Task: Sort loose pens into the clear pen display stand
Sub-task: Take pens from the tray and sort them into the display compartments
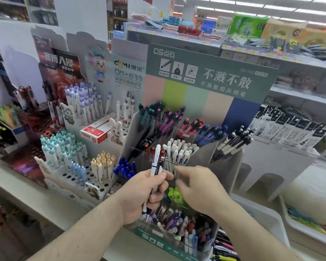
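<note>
Nearest the camera, below both hands, a clear front bin of mixed loose pens sits at the counter edge. Just above it the left hand grips two pens upright, a white pen with a blue band and a darker pen beside it, their long axes running near vertical, caps up. Close to its right, the right hand holds nothing, fingers loosely spread and blurred, fingertips pointing toward the held pens; it is the nearer hand for taking one. Directly beyond both hands stands the clear pen display stand, its compartment of white-capped pens straight ahead of the held pair, and black-and-white pens farther right. A matching slot likely lies just forward.
</note>
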{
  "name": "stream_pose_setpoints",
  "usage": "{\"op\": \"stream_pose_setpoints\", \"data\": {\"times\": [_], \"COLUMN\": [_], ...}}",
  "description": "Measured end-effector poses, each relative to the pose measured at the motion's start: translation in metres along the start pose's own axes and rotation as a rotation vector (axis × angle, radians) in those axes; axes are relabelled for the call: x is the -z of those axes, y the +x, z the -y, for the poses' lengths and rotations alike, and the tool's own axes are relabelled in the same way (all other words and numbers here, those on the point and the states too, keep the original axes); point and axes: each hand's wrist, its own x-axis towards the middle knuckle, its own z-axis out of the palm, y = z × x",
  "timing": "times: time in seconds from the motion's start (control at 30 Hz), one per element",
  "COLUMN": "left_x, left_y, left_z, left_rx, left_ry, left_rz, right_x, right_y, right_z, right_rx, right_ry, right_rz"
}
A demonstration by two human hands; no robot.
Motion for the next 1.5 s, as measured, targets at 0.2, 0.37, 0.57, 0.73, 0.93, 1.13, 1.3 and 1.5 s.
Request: {"op": "stream_pose_setpoints", "data": {"times": [0.2,0.37,0.57,0.73,0.93,1.13,1.3,1.5], "left_x": [-0.019,-0.026,-0.030,-0.041,-0.051,-0.052,-0.049,-0.045], "left_y": [0.002,0.008,0.020,0.030,0.034,0.035,0.032,0.031], "left_z": [0.000,-0.002,-0.001,-0.003,-0.008,-0.009,-0.011,-0.010], "left_rx": [-0.012,0.046,0.086,0.057,0.042,0.023,0.016,0.004], "left_ry": [0.105,0.080,0.020,0.002,0.005,-0.012,0.013,0.027], "left_rz": [0.147,0.270,0.218,0.175,0.159,0.174,0.170,0.171], "right_x": [0.019,0.038,0.102,0.134,0.140,0.124,0.112,0.122], "right_y": [0.001,-0.007,-0.013,-0.008,0.012,0.038,0.054,0.058], "right_z": [0.018,0.008,-0.029,-0.056,-0.068,-0.078,-0.085,-0.070], "right_rx": [-0.217,-0.287,-0.371,-0.384,-0.373,-0.454,-0.539,-0.657], "right_ry": [0.581,0.821,1.074,1.040,0.929,0.685,0.357,0.117], "right_rz": [-0.124,-0.205,-0.735,-1.032,-1.099,-0.807,-0.509,-0.301]}}
